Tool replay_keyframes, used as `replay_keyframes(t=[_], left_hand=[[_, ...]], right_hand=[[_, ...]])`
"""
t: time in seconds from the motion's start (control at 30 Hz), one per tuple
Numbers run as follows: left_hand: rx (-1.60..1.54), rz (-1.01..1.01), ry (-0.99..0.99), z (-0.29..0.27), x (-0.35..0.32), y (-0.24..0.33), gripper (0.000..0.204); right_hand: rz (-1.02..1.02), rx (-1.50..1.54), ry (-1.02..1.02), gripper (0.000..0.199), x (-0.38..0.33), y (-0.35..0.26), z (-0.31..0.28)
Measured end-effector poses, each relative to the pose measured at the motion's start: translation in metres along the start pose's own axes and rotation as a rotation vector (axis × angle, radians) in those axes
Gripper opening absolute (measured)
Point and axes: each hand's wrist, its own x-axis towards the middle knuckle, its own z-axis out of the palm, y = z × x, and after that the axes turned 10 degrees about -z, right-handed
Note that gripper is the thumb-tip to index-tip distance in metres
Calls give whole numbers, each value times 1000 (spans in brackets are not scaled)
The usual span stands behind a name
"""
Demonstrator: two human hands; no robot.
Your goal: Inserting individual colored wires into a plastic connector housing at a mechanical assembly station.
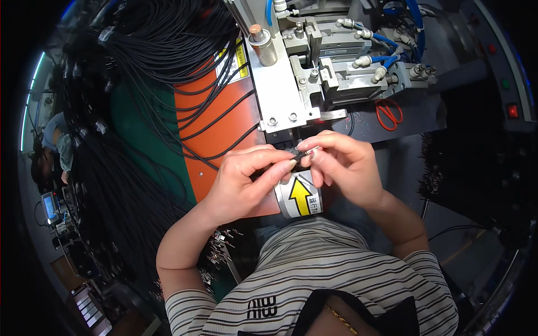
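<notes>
In front of the metal press fixture (280,92), my two hands meet with their fingertips nearly touching. My left hand (238,179) pinches the end of a thin black cable (298,158) between thumb and forefinger. Between the thumb and forefinger of my right hand (356,171) is a small silvery metal connector (312,150), right beside the cable end; whether the two are joined is too small to tell. Just below the fingers sits a curved white guard (284,203) marked with a yellow arrow.
Black cables (162,50) run over an orange panel (224,134) and a green surface (137,120) at left. Pneumatic cylinders (353,84) with blue tubes stand at the back. Red looped handles (388,115) lie right of the fixture. Another person (56,137) is at far left.
</notes>
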Motion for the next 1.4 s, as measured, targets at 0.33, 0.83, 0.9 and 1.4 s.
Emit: replay_keyframes(t=[0.33, 0.83, 0.9, 1.4], left_hand=[[694, 528, 288, 19, 4, -1, 30], [102, 147, 271, 27, 6, 7, 5], [60, 133, 241, 26, 7, 7, 5], [-231, -204, -112, 12, 7, 5, 6]], right_hand=[[561, 640, -26, 23, 6, 14, -22], [-99, -216, 50, 28, -8, 6, 2], [110, 251, 69, 26, -6, 13, -3], [132, 130, 25, 17, 5, 11, -15]])
